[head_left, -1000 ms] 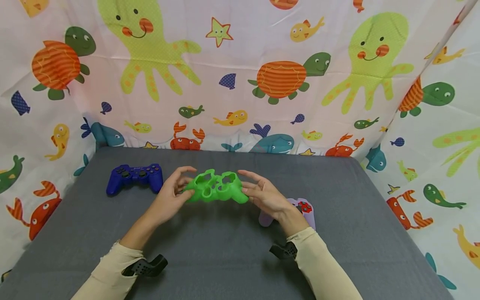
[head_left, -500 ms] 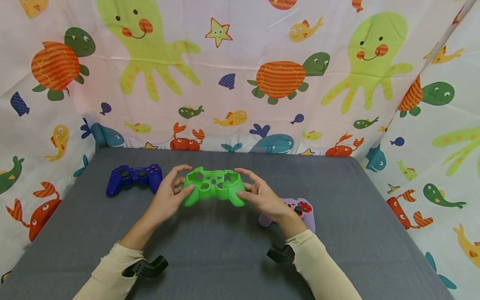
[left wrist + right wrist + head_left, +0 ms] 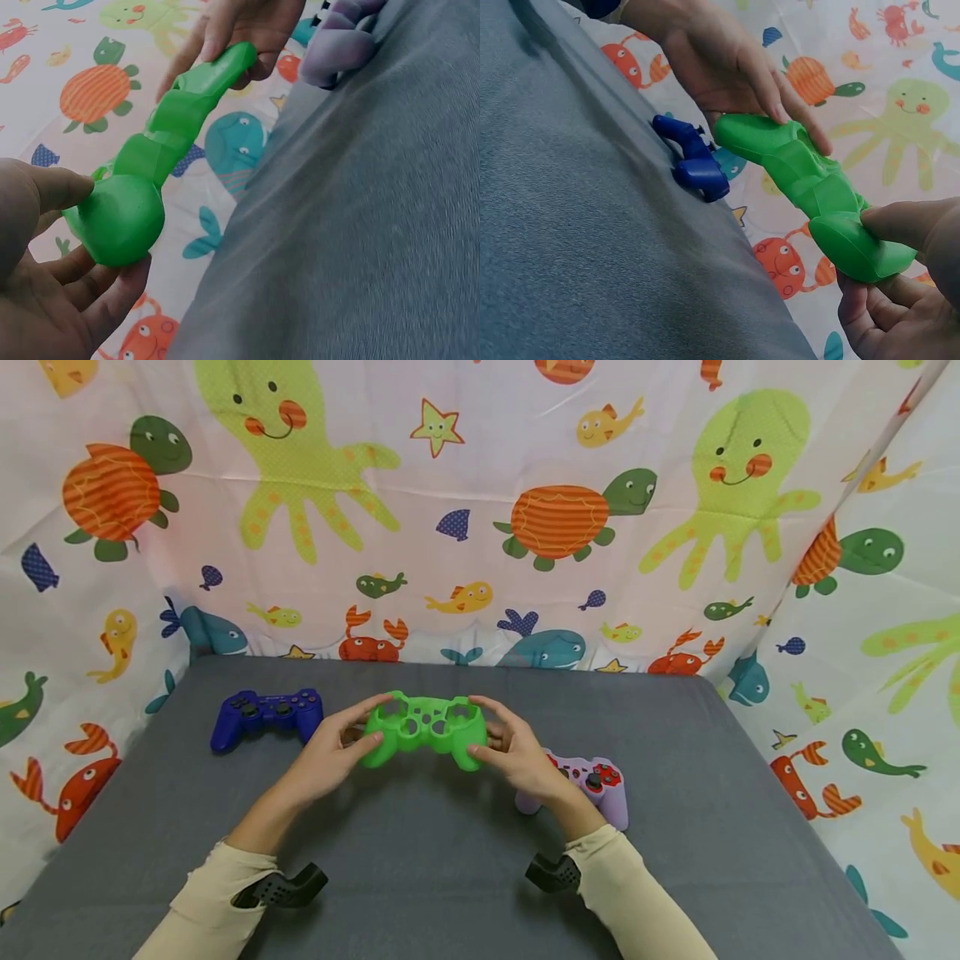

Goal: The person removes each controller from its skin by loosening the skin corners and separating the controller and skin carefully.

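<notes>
Between both hands, raised over the grey table, is a bright green game controller cover (image 3: 427,714), a hollow silicone skin with cut-out holes. My left hand (image 3: 333,752) grips its left end, thumb on the front of the handle and fingers behind. The right hand (image 3: 521,756) pinches the other end in the same way. In the left wrist view the rounded green handle (image 3: 120,221) sits between thumb and fingers. From the right wrist, the cover (image 3: 862,247) appears edge-on, with a hand at each end.
A blue game controller (image 3: 266,717) lies at the back left of the grey cloth-covered table (image 3: 435,868). Behind the right wrist, a lilac controller with red buttons (image 3: 611,785) lies partly hidden. A curtain printed with sea animals (image 3: 480,510) encloses the back and sides.
The green cover has tipped so its holed face turns more toward the head camera. Both thumbs now lie on its handles. The controllers on the table stay put.
</notes>
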### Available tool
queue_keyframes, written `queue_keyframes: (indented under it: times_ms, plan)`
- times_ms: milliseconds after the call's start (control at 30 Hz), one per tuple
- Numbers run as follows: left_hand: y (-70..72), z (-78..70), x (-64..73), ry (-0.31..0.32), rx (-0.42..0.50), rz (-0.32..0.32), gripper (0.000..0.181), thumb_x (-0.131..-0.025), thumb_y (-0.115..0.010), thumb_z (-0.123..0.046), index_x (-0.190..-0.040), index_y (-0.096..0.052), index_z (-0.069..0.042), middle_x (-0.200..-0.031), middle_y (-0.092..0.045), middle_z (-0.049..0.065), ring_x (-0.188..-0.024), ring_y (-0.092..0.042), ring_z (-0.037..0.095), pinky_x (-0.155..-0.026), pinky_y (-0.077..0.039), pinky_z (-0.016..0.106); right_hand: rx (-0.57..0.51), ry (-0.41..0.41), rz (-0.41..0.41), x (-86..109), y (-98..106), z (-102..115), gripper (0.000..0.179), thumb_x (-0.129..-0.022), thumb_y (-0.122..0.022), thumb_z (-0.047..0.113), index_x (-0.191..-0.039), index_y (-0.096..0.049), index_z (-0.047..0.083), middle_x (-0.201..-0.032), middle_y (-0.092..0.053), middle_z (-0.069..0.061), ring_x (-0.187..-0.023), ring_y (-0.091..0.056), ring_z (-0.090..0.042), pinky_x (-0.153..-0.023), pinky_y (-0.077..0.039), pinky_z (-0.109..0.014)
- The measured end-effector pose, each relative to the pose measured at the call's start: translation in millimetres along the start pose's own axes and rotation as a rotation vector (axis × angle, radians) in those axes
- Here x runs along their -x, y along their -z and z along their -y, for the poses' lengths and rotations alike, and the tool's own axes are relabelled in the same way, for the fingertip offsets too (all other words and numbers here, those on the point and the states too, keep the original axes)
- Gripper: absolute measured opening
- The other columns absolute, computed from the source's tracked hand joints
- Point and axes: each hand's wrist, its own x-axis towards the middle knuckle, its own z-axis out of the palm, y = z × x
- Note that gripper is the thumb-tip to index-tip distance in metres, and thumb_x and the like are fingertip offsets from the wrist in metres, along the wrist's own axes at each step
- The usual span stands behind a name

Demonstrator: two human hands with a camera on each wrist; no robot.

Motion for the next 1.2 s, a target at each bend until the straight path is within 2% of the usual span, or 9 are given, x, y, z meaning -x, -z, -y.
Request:
queue_keyframes:
  times_ms: [133, 233, 367, 467, 567, 767, 933, 1067, 1200]
  plan:
    - [4.3, 3.9, 3.9, -0.026, -0.023, -0.002, 0.052, -0.103, -0.059, -0.014, -0.153, -0.045, -0.015, -0.124, -0.066, 0.025, -0.087, -0.069, 0.02, -0.069, -0.055, 0.027, 0.008, 0.007, 0.015, 0.1, -4, 0, 0.071, -0.097, -0.06, -0.005, -0.158, -0.029, 0.01, -0.136, -0.059, -0.033, -0.117, -0.065, -0.045, -0.083, -0.058, -0.026]
    - [9.0, 6.2, 9.7, -0.041, -0.03, 0.005, 0.053, -0.103, -0.059, -0.013, -0.154, -0.044, -0.013, -0.123, -0.066, 0.026, -0.084, -0.069, 0.015, -0.068, -0.055, 0.027, 0.019, 0.011, 0.032, -0.3, -7, 1, 0.072, -0.096, -0.063, -0.005, -0.158, -0.029, 0.008, -0.136, -0.059, -0.033, -0.114, -0.067, -0.043, -0.083, -0.059, -0.027]
    - [15.2, 8.8, 19.0, -0.058, -0.038, 0.011, 0.053, -0.103, -0.058, -0.012, -0.154, -0.043, -0.011, -0.125, -0.065, 0.027, -0.083, -0.068, 0.011, -0.068, -0.054, 0.026, 0.042, -0.001, 0.054, -1.2, -14, 0, 0.072, -0.094, -0.065, -0.005, -0.157, -0.031, 0.006, -0.134, -0.06, -0.033, -0.101, -0.074, -0.022, -0.08, -0.058, -0.025]
    - [20.4, 10.6, 27.3, -0.064, -0.047, 0.017, 0.053, -0.103, -0.059, -0.011, -0.153, -0.044, -0.009, -0.126, -0.064, 0.028, -0.083, -0.068, 0.009, -0.067, -0.054, 0.026, 0.047, -0.011, 0.076, -2.0, -21, -1, 0.073, -0.093, -0.065, -0.006, -0.157, -0.031, 0.005, -0.132, -0.06, -0.034, -0.089, -0.073, -0.007, -0.077, -0.057, -0.023]
    - [26.7, 12.2, 36.6, -0.062, -0.059, 0.02, 0.052, -0.103, -0.058, -0.011, -0.152, -0.044, -0.008, -0.126, -0.063, 0.028, -0.083, -0.067, 0.007, -0.066, -0.054, 0.026, 0.033, -0.018, 0.103, -2.9, -29, 0, 0.074, -0.093, -0.065, -0.007, -0.157, -0.031, 0.005, -0.133, -0.059, -0.035, -0.086, -0.072, -0.003, -0.077, -0.057, -0.022]
    - [39.2, 15.5, 52.3, -0.038, -0.098, 0.028, 0.051, -0.104, -0.057, -0.013, -0.153, -0.043, -0.008, -0.126, -0.061, 0.027, -0.088, -0.067, 0.006, -0.071, -0.055, 0.026, 0.017, -0.024, 0.152, -5.4, -44, -1, 0.077, -0.091, -0.066, -0.009, -0.157, -0.028, 0.004, -0.135, -0.056, -0.036, -0.088, -0.072, -0.006, -0.079, -0.056, -0.022]
    - [47.9, 19.8, 60.0, -0.028, -0.123, 0.042, 0.052, -0.104, -0.057, -0.013, -0.154, -0.042, -0.009, -0.131, -0.058, 0.026, -0.093, -0.066, 0.006, -0.072, -0.055, 0.026, 0.0, -0.047, 0.155, -9.1, -56, -4, 0.078, -0.09, -0.066, -0.009, -0.158, -0.028, 0.006, -0.137, -0.057, -0.033, -0.088, -0.073, -0.009, -0.078, -0.056, -0.022]
    - [55.7, 21.6, 66.6, -0.032, -0.135, 0.045, 0.052, -0.104, -0.057, -0.013, -0.154, -0.042, -0.009, -0.138, -0.054, 0.028, -0.096, -0.064, 0.003, -0.073, -0.055, 0.026, -0.017, -0.047, 0.167, -11.5, -64, -5, 0.079, -0.089, -0.066, -0.01, -0.157, -0.029, 0.005, -0.135, -0.057, -0.034, -0.089, -0.074, -0.016, -0.078, -0.056, -0.022]
    - [63.5, 24.6, 75.0, -0.028, -0.168, 0.048, 0.052, -0.104, -0.057, -0.013, -0.153, -0.043, -0.01, -0.143, -0.052, 0.026, -0.101, -0.061, -0.002, -0.075, -0.055, 0.026, -0.021, -0.049, 0.187, -13.2, -74, -7, 0.08, -0.089, -0.067, -0.01, -0.157, -0.028, 0.005, -0.135, -0.057, -0.034, -0.092, -0.074, -0.029, -0.077, -0.055, -0.022]
